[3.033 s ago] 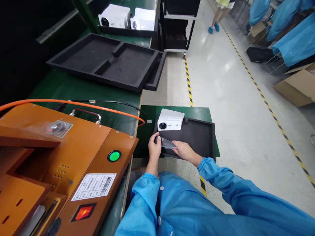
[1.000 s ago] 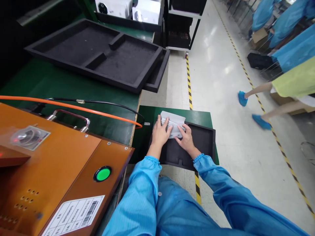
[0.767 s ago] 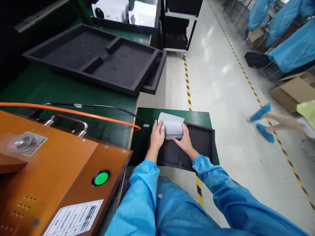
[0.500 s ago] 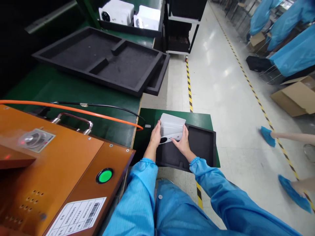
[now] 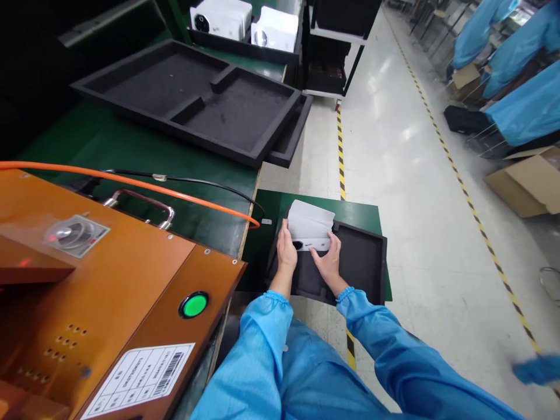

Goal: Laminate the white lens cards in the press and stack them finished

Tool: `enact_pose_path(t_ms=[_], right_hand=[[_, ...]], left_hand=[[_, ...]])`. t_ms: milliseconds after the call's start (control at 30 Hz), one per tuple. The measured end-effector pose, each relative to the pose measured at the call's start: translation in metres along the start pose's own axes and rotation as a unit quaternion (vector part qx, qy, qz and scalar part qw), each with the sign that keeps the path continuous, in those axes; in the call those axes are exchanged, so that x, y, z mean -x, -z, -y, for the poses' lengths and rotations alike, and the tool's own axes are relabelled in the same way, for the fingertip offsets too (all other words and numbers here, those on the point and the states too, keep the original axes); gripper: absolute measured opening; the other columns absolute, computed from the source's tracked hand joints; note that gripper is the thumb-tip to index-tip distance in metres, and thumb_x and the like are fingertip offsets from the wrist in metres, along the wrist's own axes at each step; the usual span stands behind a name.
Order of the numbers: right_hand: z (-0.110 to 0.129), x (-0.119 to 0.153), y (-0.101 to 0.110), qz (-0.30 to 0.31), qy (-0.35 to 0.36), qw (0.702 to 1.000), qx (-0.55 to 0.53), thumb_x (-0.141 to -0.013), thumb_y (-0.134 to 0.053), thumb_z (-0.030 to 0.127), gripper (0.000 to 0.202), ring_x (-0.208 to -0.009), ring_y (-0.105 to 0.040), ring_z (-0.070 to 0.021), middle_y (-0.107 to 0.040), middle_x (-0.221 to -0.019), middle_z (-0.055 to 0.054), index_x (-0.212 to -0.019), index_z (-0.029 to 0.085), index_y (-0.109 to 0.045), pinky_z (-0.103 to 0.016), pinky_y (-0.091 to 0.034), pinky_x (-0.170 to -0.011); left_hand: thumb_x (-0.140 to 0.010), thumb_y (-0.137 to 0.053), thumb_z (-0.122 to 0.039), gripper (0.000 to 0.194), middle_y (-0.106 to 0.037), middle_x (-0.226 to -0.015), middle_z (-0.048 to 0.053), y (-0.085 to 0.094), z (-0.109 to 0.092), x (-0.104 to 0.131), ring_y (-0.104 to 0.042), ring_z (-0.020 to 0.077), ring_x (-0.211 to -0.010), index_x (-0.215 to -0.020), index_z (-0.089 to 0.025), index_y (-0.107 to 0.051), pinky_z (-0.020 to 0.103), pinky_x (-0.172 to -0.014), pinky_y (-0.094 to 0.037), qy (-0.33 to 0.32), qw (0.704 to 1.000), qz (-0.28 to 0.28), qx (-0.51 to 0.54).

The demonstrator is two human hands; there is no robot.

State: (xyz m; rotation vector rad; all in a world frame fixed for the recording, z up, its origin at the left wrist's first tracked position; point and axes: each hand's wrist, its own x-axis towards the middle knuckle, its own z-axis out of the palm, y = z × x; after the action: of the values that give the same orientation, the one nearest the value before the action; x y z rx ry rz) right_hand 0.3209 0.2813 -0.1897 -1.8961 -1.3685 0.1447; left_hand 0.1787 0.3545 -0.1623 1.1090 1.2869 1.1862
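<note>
A stack of thin white panels (image 5: 310,220) with a dark round spot at its near left corner is between my two hands. My left hand (image 5: 286,252) presses along the stack's left side, its fingers straight and together. On the right, my right hand (image 5: 329,258) grips the near right corner between thumb and fingers. Beneath them is a black tray (image 5: 361,262) with a raised rim; the stack is over its left part. Whether the panels rest on the tray floor cannot be made out.
An orange machine (image 5: 144,274) with a green button (image 5: 193,304) stands at left. Large black trays (image 5: 175,87) lie on the green bench beyond an orange cable (image 5: 175,193). More white panels (image 5: 225,18) sit farther back. A black-shelved cart (image 5: 326,64) and cardboard box (image 5: 527,186) are beyond.
The stack, tilted with its panel edges fanned before, now sits more evenly between my hands. My left hand has straightened along its side. At right, another person's covered feet have moved mostly out of view.
</note>
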Motion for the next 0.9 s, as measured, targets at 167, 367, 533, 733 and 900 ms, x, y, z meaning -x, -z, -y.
enact_pose_path(t_ms=[167, 367, 533, 733, 900], right_hand=[[0.002, 0.000, 0.000, 0.016, -0.015, 1.000, -0.009, -0.086, -0.070, 0.042, 0.087, -0.148, -0.037, -0.0309, -0.037, -0.155, -0.020, -0.157, 0.018, -0.025, -0.054, -0.036, -0.122], [0.018, 0.007, -0.020, -0.002, -0.154, 0.987, -0.037, -0.083, -0.070, 0.047, 0.107, -0.152, -0.032, -0.0356, -0.027, -0.163, -0.026, -0.162, 0.012, -0.008, -0.054, -0.034, -0.122], [0.028, 0.018, -0.034, -0.026, -0.166, 0.985, -0.042, -0.087, -0.065, 0.050, 0.104, -0.154, -0.026, -0.0336, -0.018, -0.167, -0.024, -0.162, 0.013, -0.003, -0.054, -0.030, -0.124], [0.020, 0.020, -0.025, -0.020, -0.144, 0.988, -0.056, -0.085, -0.070, 0.052, 0.106, -0.155, -0.026, -0.0336, -0.022, -0.167, -0.022, -0.163, 0.015, -0.009, -0.054, -0.028, -0.125], [0.006, 0.020, -0.020, -0.009, -0.122, 0.989, -0.081, -0.087, -0.065, 0.051, 0.104, -0.155, -0.027, -0.0315, -0.019, -0.167, -0.023, -0.163, 0.014, -0.004, -0.055, -0.031, -0.124]], left_hand=[[-0.104, -0.025, -0.060, 0.066, -0.046, -0.159, 0.007, 0.008, -0.003, -0.012, -0.037, 0.0188, -0.151, -0.152, -0.022, -0.048, 0.035, -0.128, -0.023, -0.012, 1.000, 0.026, -0.005], [-0.103, -0.021, -0.064, 0.069, -0.049, -0.157, 0.010, 0.013, -0.002, -0.021, -0.040, 0.0206, -0.150, -0.149, -0.021, -0.051, 0.041, -0.127, -0.026, 0.003, 0.999, 0.042, 0.018], [-0.101, -0.024, -0.069, 0.073, -0.063, -0.142, 0.015, 0.015, -0.006, -0.037, -0.057, 0.0242, -0.136, -0.138, -0.018, -0.060, 0.053, -0.119, -0.038, 0.010, 0.998, 0.051, 0.026], [-0.103, -0.014, -0.063, 0.072, -0.042, -0.162, 0.010, 0.019, -0.016, -0.011, -0.033, 0.0189, -0.153, -0.151, -0.021, -0.047, 0.038, -0.128, -0.022, 0.017, 0.998, -0.042, -0.036], [-0.104, -0.022, -0.060, 0.069, -0.032, -0.165, 0.018, 0.014, -0.011, 0.054, -0.025, 0.0271, -0.156, -0.157, -0.017, -0.035, 0.048, -0.129, -0.016, 0.055, 0.985, -0.141, -0.089]])
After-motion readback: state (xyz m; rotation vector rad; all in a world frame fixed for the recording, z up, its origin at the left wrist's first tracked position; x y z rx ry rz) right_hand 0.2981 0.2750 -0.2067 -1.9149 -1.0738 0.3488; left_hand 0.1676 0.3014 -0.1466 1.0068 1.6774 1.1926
